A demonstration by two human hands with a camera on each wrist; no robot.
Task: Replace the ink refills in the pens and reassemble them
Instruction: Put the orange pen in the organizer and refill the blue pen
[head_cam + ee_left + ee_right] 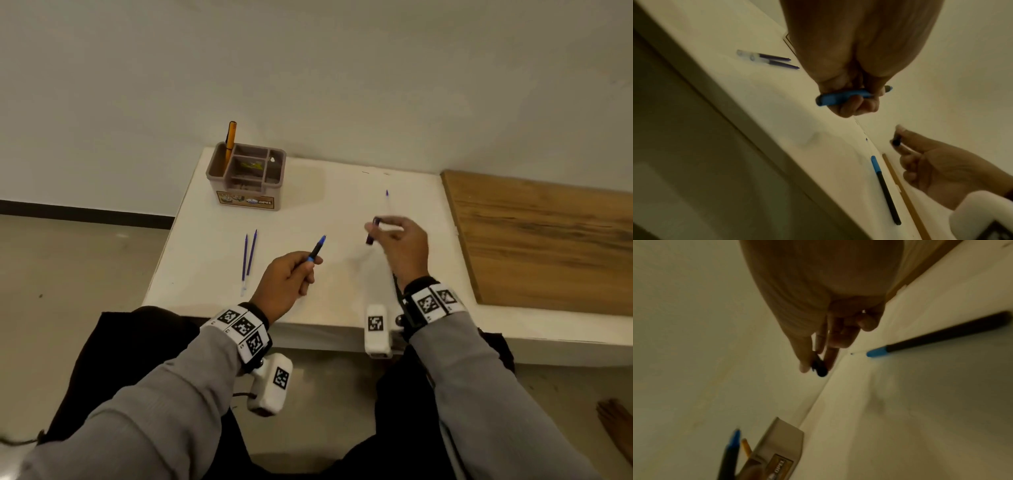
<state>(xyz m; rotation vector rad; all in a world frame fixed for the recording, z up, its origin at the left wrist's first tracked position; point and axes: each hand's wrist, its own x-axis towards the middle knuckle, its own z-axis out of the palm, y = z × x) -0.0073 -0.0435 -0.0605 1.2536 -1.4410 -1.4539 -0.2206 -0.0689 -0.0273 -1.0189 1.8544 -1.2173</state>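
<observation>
My left hand (pixel 301 270) grips a pen (pixel 317 248) with a black grip and blue tip, pointing up and away; from the left wrist its blue body (pixel 840 97) shows in the curled fingers. My right hand (pixel 380 231) pinches a small dark pen piece (pixel 371 234) between thumb and fingertips (pixel 803 368) above the table. Two purple refills (pixel 248 260) lie side by side left of my left hand. A clear refill with a purple tip (pixel 387 202) lies beyond my right hand. A second blue-and-black pen (pixel 885 190) lies on the table below my right hand.
A brown desk organizer (pixel 246 178) with an orange pen (pixel 230 140) stands at the white table's (pixel 325 192) far left corner. A wooden board (pixel 548 240) adjoins the table on the right. The wall runs right behind the table.
</observation>
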